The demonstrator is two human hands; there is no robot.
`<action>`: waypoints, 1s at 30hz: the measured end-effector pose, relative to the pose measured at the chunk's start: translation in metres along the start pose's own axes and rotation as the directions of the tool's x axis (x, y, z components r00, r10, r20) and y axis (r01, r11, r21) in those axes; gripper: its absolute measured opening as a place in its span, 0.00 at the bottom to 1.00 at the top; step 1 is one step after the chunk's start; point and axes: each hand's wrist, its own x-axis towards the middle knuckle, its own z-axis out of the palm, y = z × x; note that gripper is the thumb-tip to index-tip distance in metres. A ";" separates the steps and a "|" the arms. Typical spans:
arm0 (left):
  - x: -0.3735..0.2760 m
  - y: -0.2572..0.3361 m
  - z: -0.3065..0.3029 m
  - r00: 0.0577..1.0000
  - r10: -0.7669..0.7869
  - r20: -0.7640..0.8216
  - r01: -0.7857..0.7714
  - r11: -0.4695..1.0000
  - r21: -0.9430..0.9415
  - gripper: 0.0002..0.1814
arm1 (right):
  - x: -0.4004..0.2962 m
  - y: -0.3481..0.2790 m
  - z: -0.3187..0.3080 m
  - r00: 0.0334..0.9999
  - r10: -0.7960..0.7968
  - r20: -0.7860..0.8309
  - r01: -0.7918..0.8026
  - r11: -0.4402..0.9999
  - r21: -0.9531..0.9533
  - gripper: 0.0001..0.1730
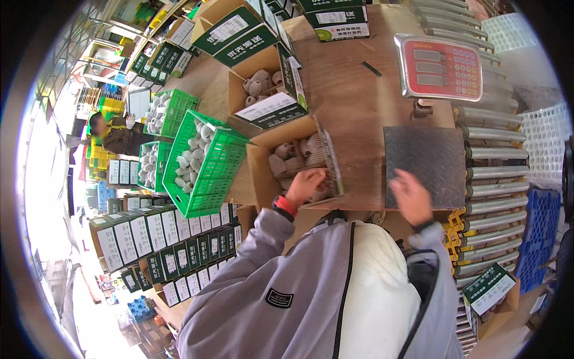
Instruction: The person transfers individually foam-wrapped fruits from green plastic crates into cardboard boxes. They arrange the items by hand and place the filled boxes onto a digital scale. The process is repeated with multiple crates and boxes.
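Note:
My left hand (307,185), with a red band at its wrist, reaches over the near right part of an open cardboard box (261,175). Several items in pale foam net sleeves (293,162) lie in that box, and the fingers are over them; whether they grip one cannot be told. My right hand (410,197) is slightly blurred above the near left part of a dark metal scale platform (426,157), its fingers apart and nothing seen in them. Behind the platform stands the scale's red and silver display panel (439,67). Another open box (269,110) holding sleeved items stands beyond the first.
Green plastic crates (215,166) of sleeved items stand at the left, near stacked cartons (148,233). A roller conveyor (495,188) runs along the right, with an open carton (491,291) on it. A person (119,132) stands at the far left. A dark strip (371,69) lies on the wooden table.

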 end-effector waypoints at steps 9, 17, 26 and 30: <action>-0.061 -0.123 -0.130 0.925 -0.060 -0.375 0.316 0.671 0.671 0.29 | 0.112 -0.086 0.146 0.946 -0.060 0.320 0.247 0.772 -0.586 0.17; -0.076 0.043 -0.101 0.928 0.271 -0.255 -0.104 0.847 0.521 0.18 | 0.036 -0.118 0.010 0.941 -0.285 0.184 0.338 0.734 -0.589 0.21; -0.021 0.142 0.097 0.888 0.372 0.271 -0.456 0.638 0.621 0.13 | -0.032 0.007 -0.193 0.949 -0.177 -0.260 -0.034 0.764 -0.644 0.29; -0.008 0.135 0.156 0.699 0.595 0.397 -0.698 0.445 0.561 0.11 | -0.033 0.060 -0.242 0.942 -0.176 -0.286 -0.011 0.835 -0.550 0.24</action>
